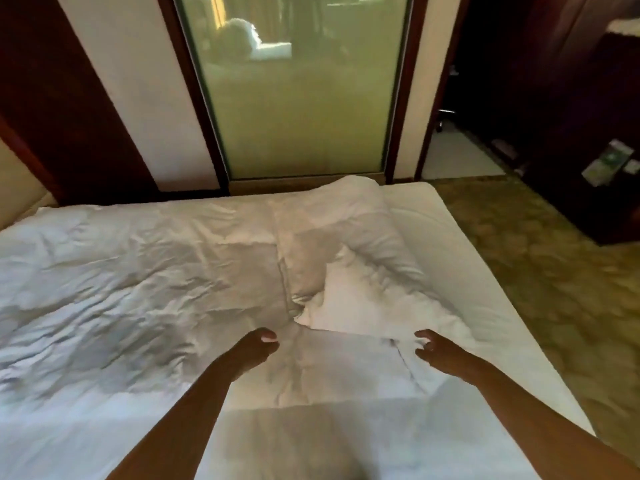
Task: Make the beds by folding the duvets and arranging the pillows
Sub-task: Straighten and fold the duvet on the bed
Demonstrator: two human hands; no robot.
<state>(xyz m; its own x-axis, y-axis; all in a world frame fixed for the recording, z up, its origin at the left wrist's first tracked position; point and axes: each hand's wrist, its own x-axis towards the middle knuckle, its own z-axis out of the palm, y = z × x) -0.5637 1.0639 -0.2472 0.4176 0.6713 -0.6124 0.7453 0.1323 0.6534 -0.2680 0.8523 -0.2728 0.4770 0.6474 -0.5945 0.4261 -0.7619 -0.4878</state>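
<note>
Fingers (424,336) of the right hand (441,353) spread released over the white duvet (138,271); the left hand (254,348) curls inward, grasp unclear

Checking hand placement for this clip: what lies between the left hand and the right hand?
Only rumpled white duvet lies between the left hand and the right hand; nothing else rests there, as the head view shows.
</note>
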